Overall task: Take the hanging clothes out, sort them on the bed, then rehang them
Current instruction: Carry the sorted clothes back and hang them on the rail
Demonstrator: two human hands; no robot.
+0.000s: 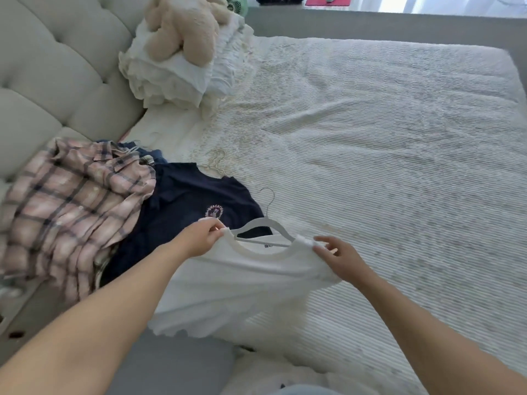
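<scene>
I held a white shirt [242, 277] by its shoulders over the bed [370, 138].

My left hand [204, 238] pinched the left shoulder, my right hand [339, 259] pinched the right one; a hanger [263, 226] sat in the collar between them. Just beside it lay a navy shirt [182, 206], then a plaid shirt [71, 206], near the headboard [42, 67]. Pillows [171, 78] carried a plush toy [182, 27].

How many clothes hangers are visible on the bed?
3: a white hanger inside the white T-shirt, a pale wire hanger above the navy T-shirt, one hook at the plaid shirt. More may be hidden.
</scene>
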